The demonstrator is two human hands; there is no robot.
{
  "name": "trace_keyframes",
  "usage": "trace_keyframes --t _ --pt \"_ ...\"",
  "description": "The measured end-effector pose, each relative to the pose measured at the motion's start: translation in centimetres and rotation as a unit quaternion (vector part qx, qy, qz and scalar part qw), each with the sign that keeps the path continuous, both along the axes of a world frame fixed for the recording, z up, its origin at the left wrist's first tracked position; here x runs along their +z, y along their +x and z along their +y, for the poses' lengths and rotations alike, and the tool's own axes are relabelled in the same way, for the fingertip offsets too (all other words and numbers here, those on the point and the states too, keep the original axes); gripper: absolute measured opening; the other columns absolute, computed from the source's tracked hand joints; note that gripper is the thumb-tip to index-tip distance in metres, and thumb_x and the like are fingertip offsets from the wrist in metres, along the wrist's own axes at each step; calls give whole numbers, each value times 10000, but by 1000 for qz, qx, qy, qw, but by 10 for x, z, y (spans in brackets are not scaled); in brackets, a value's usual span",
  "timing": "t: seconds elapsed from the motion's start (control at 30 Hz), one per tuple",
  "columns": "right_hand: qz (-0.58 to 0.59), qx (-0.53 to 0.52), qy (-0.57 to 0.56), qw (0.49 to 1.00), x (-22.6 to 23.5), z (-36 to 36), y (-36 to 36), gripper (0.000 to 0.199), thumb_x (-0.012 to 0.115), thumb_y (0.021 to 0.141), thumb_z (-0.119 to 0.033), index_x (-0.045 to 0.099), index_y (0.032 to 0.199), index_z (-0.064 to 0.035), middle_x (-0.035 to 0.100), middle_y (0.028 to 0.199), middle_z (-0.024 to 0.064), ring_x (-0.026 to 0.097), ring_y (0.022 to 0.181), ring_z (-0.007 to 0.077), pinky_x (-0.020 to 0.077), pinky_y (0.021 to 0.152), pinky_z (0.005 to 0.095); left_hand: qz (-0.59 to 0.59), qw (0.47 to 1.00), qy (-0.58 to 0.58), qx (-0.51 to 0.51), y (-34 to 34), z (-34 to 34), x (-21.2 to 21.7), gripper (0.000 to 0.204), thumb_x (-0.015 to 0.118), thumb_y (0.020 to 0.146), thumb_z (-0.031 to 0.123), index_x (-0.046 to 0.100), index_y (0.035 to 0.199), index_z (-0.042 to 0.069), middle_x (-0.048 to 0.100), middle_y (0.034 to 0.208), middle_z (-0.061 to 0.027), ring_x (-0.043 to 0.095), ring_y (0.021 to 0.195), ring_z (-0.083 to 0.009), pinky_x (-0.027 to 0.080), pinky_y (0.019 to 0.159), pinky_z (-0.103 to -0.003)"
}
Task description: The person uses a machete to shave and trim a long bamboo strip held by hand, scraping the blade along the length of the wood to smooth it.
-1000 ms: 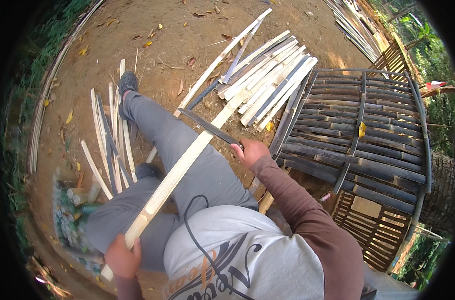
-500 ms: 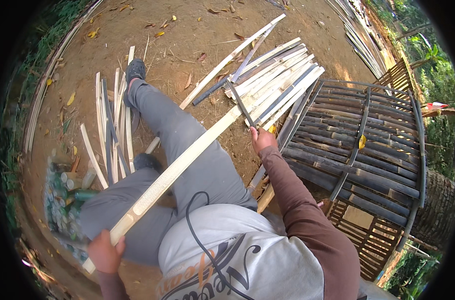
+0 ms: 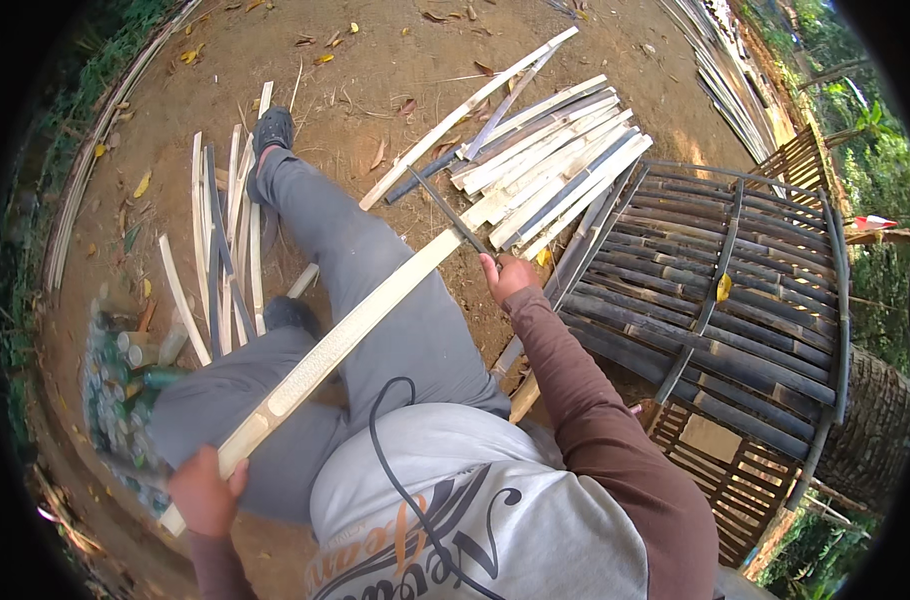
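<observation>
A long pale bamboo slat (image 3: 347, 332) slants across my lap, from low at the left up toward the middle. My left hand (image 3: 205, 492) is closed round its near end. In my right hand (image 3: 512, 280) I grip the handle of a long dark-bladed knife (image 3: 462, 226). Its blade lies crosswise over the slat's far part, the tip pointing up and left; whether the edge bites into the wood I cannot tell. Beyond the blade, the slat's far end meets a stack of split bamboo slats (image 3: 555, 160) on the ground.
More slats (image 3: 215, 260) lie by my left foot (image 3: 272, 130). Plastic bottles (image 3: 125, 400) are heaped at the left. A dark bamboo bench (image 3: 715, 290) stands to my right, near a tree trunk (image 3: 875, 425). Long poles (image 3: 720, 80) lie at the back right. Dry leaves dot the dirt.
My right hand and the knife have slid back along the slat, down and left toward me. The left hand has shifted slightly and still grips the near end.
</observation>
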State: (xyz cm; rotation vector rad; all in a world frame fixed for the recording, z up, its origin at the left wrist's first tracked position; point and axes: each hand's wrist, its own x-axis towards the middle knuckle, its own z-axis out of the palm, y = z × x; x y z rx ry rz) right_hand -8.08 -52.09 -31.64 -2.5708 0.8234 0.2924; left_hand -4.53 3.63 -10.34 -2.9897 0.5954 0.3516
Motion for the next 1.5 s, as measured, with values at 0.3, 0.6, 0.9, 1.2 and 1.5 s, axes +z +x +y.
trace_keyframes --t 0.3,0.6,0.9,1.2,1.5 --pt "49 -86 -43 994 -11 -24 4 585 516 1029 -595 733 1043 -52 737 916 219 713 893 419 558 800 525 -6 1000 -7 -2 1 -3 -2 447 803 786 390 515 817 49 581 724 -190 595 696 -440 452 614 -535" --pt "10 -70 -30 997 -7 -9 1 603 521 1027 -591 740 1028 -29 727 926 256 698 910 456 546 828 537 -17 1000 4 2 -2 5 -7 479 824 749 437 549 837 55 601 746 -174 605 713 -414 471 627 -517" --pt "0 -9 -38 999 -4 -5 2 665 461 1034 -640 756 1093 -47 739 953 248 703 950 452 549 852 526 -8 1000 -12 4 -3 2 -4 460 818 770 391 517 816 47 576 719 -183 592 694 -430 454 617 -530" --pt "-14 15 -39 999 -10 -2 -3 666 459 1038 -629 754 1117 -38 737 987 261 697 967 465 553 856 524 -5 1000 -12 2 -5 2 -2 438 828 758 361 526 816 49 581 718 -184 593 681 -431 461 618 -529" --pt "39 11 -9 999 0 0 7 688 460 1040 -616 745 1148 1 745 1057 261 705 1030 452 547 927 519 -23 1000 -3 1 -8 6 -9 467 830 747 443 554 831 77 591 719 -147 605 677 -383 474 605 -500"
